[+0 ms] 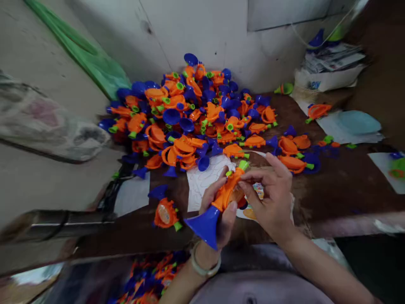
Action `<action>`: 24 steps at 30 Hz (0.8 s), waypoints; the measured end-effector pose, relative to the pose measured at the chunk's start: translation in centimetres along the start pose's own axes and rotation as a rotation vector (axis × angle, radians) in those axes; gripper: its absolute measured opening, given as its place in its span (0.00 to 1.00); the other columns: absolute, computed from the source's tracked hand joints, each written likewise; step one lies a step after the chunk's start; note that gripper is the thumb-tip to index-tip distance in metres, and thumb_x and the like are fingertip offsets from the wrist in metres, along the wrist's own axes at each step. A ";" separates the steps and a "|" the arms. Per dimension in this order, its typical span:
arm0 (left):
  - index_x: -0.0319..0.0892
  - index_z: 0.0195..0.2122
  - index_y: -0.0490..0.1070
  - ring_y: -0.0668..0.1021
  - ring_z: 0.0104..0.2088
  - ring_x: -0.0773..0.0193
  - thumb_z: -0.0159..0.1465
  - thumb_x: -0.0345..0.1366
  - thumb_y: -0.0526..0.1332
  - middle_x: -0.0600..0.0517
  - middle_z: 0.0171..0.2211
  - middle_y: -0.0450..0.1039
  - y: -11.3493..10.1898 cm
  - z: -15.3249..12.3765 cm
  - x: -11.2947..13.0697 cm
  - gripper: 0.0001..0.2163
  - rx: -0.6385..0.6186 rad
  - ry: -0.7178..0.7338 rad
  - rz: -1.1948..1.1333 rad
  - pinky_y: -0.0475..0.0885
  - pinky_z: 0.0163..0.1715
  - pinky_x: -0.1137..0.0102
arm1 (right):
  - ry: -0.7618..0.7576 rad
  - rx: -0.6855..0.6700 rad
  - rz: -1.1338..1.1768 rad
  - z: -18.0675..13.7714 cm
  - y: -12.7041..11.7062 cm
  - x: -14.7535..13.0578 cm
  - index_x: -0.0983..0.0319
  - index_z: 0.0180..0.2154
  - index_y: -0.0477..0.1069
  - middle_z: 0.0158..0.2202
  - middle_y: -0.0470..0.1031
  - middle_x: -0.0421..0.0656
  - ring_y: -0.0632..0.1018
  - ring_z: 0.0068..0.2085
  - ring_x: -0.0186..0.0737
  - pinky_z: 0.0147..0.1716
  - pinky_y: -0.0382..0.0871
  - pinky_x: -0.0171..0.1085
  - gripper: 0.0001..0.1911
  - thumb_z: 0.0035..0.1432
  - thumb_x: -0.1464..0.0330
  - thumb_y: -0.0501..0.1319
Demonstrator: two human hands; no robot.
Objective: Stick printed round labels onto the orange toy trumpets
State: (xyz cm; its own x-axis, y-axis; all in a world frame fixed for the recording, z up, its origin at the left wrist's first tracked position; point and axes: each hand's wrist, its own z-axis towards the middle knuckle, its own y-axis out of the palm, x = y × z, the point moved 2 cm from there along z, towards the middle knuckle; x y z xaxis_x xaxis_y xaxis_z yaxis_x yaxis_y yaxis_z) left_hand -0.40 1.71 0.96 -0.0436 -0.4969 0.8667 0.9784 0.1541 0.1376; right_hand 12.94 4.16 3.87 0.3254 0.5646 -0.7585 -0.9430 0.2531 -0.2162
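Observation:
A toy trumpet (228, 190) with an orange body, blue bell and lime-green mouthpiece is gripped in my left hand (225, 219). Its bell points down and to the left, towards me; the mouthpiece points away. My right hand (270, 196) meets the right side of the orange body, its thumb and forefinger pinched close together. Whatever sits between those fingertips is too small and blurred to make out. Under the hands lies white paper (198, 185) with line drawings, partly covered. Left of my hands, a loose toy trumpet (164, 213) rests on the dark table.
A large heap of toy trumpets (190, 105) stands against the wall. More trumpets (291, 147) lie right of it. At the far right are a box of papers (329, 76) and a light-blue disc (359, 122). Below the brown table (335, 185), more orange and blue toys (152, 278) are piled.

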 end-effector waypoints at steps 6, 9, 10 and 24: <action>0.54 0.60 0.79 0.80 0.66 0.45 0.67 0.45 0.73 0.46 0.66 0.78 0.0 -0.3 -1.1 0.20 0.078 -0.181 -0.214 0.75 0.67 0.51 | 0.004 0.263 -0.222 0.3 -1.9 3.3 0.48 0.73 0.57 0.73 0.62 0.53 0.68 0.71 0.63 0.61 0.75 0.64 0.41 0.66 0.50 0.70; 0.56 0.60 0.79 0.80 0.65 0.42 0.64 0.47 0.75 0.46 0.67 0.77 0.5 -0.2 -1.1 0.23 0.087 -0.331 -0.386 0.77 0.65 0.49 | 0.262 0.009 0.202 0.3 -1.1 3.9 0.45 0.73 0.54 0.71 0.68 0.52 0.76 0.66 0.55 0.56 0.81 0.55 0.38 0.71 0.48 0.65; 0.56 0.60 0.78 0.81 0.65 0.43 0.64 0.48 0.75 0.47 0.67 0.77 0.8 -0.2 -1.2 0.24 0.084 -0.378 -0.443 0.78 0.64 0.50 | 0.342 -0.101 0.338 0.2 -0.7 3.9 0.45 0.73 0.54 0.67 0.73 0.50 0.80 0.61 0.51 0.54 0.82 0.52 0.37 0.71 0.48 0.65; 0.58 0.67 0.74 0.68 0.75 0.45 0.66 0.42 0.75 0.50 0.76 0.65 -1.3 -2.0 -1.4 0.28 -0.067 -0.389 -0.129 0.67 0.74 0.52 | -0.194 -0.395 0.163 -1.2 -1.9 -1.4 0.48 0.72 0.63 0.72 0.68 0.50 0.74 0.70 0.57 0.65 0.77 0.56 0.36 0.67 0.64 0.70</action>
State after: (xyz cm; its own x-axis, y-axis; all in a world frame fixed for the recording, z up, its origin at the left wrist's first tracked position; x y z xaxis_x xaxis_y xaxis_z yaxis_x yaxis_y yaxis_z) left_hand -1.24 0.53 -1.42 -0.2271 -0.1470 0.9627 0.9704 0.0496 0.2365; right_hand 14.18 1.93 4.63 0.1423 0.7180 -0.6814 -0.9251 -0.1483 -0.3494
